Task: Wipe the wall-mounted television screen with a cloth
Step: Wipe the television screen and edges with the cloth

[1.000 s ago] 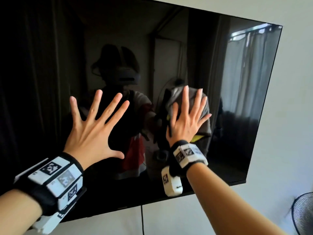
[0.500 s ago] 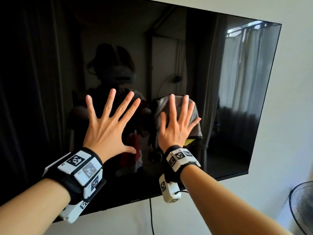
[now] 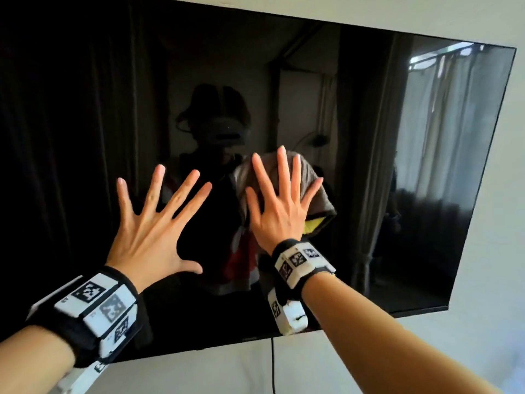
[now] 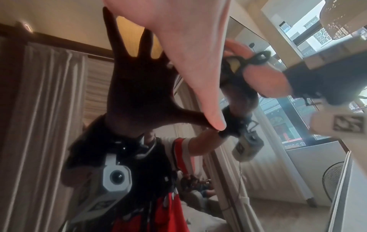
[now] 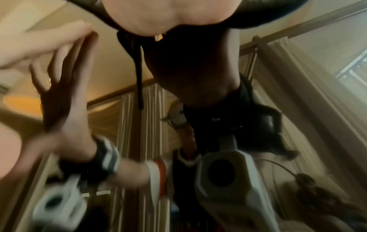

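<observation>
Both hands slid leftward: right hand [image 3: 279, 206] presses cloth [image 3: 315, 191] flat on television screen [image 3: 426, 166]; left hand [image 3: 159, 223] splayed, empty.

Cloth [image 3: 318, 191] mostly hidden under right hand [image 3: 279, 211], television [image 3: 426, 166] left edge cropped

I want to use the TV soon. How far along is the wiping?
Done: can't tell; the dark screen shows no clear line between wiped and unwiped glass. In hand: the right hand presses the cloth flat against mid-screen with straight fingers, while the left hand is spread on the glass beside it, its thumb tip touching in the left wrist view. Left: probably the right side and edges, away from the cloth.
</observation>
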### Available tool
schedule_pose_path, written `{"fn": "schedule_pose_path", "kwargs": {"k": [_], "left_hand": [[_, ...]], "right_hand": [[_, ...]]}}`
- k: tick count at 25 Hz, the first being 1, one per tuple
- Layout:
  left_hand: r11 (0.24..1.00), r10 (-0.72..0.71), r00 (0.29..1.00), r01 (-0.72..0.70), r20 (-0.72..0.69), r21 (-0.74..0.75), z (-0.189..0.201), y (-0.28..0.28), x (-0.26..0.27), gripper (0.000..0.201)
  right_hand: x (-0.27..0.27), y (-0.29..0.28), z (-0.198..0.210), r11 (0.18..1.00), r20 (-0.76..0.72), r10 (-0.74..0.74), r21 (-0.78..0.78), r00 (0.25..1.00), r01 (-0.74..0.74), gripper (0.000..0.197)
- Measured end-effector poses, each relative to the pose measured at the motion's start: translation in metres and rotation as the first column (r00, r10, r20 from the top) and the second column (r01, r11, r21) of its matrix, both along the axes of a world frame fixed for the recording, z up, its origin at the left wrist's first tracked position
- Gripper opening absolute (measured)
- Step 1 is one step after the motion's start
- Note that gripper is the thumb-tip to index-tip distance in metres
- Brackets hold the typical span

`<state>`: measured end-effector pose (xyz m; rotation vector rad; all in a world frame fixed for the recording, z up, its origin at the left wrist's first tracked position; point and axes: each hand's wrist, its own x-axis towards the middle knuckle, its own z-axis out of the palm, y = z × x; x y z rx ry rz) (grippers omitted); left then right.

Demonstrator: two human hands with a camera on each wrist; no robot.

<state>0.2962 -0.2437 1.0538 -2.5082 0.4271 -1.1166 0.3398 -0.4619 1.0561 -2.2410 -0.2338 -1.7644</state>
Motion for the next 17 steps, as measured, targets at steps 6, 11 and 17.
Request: {"fn": "schedule_pose_path", "kwargs": {"k": [6, 11, 17], "left_hand": [[0.999, -0.046, 0.999, 0.046, 0.024, -0.014, -0.003, 0.007, 0.009, 0.155], [0.994, -0.109, 0.989, 0.106, 0.098, 0.035, -0.004, 0.030, 0.010, 0.151], [0.999, -0.046, 0.996, 0.047, 0.072, -0.022, -0.001, 0.098, 0.002, 0.141]], "right_hand": [[0.003, 0.025, 0.008, 0.950, -0.015, -0.032, 0.310, 0.999, 0.035, 0.053], [0.006, 0.050, 0.018, 0.972, -0.010, -0.046, 0.232, 0.999, 0.047, 0.053], [-0.003, 0.116, 0.015, 0.982, -0.047, -0.038, 0.183, 0.998, 0.046, 0.055]]}}
